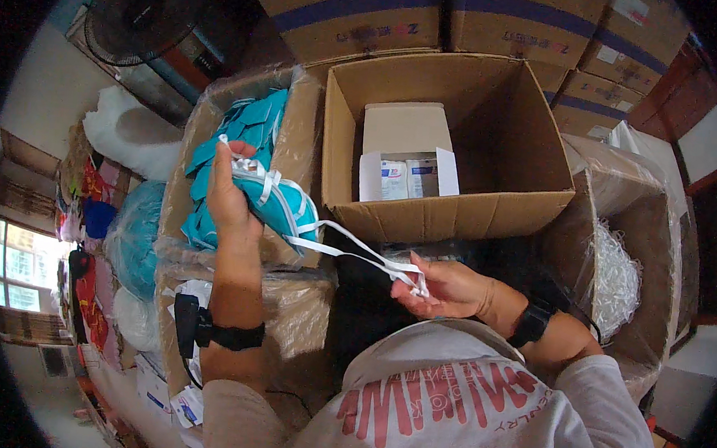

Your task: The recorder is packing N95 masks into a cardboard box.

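Observation:
At the left, my left hand [233, 192] is closed around a small bundle of teal face masks [277, 207], folded into pouch shapes and edged in white. Long white straps [357, 253] run from the masks across to my right hand [453, 289], stretched between the two hands. Its fingers are closed on the strap ends, palm turned upward. Beneath my left hand is a plastic-lined carton [303, 130] holding many more teal masks [250, 123]. Whether the bundle is one mask or several stacked together is hard to tell.
Ahead stands an open brown carton [449, 217] with a small open white box [407, 128] of packets inside. To the right, another lined carton [660, 267] contains loose white strips [616, 281]. Stacked cartons [363, 19] line the back; a black fan [141, 18] is at far left.

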`<state>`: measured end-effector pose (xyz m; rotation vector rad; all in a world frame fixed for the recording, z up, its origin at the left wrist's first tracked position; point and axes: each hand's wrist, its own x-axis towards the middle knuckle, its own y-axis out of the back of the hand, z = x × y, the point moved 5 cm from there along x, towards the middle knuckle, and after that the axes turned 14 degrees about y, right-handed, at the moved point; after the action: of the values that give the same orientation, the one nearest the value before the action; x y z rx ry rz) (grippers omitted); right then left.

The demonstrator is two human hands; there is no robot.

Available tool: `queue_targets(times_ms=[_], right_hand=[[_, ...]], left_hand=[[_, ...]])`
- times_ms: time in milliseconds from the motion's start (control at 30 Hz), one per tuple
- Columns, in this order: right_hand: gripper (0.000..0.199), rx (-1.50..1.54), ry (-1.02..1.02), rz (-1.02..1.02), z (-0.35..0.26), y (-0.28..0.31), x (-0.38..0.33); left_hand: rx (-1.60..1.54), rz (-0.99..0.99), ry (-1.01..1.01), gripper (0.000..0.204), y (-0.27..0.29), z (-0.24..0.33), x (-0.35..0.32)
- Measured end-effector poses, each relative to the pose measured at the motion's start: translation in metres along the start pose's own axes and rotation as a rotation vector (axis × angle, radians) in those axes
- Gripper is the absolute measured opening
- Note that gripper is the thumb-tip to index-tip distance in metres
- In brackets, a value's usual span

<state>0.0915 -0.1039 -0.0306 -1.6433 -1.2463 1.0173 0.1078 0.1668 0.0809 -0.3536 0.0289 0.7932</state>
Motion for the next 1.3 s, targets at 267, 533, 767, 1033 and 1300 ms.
queue_targets(times_ms=[267,533,767,1033,1300], right_hand=[[0.031,-0.737,0.082,0.158,-0.042,-0.004,-0.002],[0.026,-1.174,0.286,-0.024,-0.068,-0.032,0.025],[0.02,-1.759,0.352,-0.088,-0.079,-0.051,0.019],[0.022,-1.686,0.381,-0.122,-0.058,-0.061,0.015],[0.023,-1.467,0.243,-0.347,-0.052,-0.06,-0.018]], left_hand=[[0.889,-0.171,-0.193,0.022,-0.004,-0.02,-0.026],[0.599,-0.817,0.365,0.03,-0.054,-0.118,-0.11],[0.463,-0.747,0.621,0.028,-0.026,-0.11,-0.1],[0.625,-0.67,0.053,0.025,-0.033,-0.091,-0.108],[0.036,-1.036,0.758,0.035,-0.057,-0.094,-0.143]])
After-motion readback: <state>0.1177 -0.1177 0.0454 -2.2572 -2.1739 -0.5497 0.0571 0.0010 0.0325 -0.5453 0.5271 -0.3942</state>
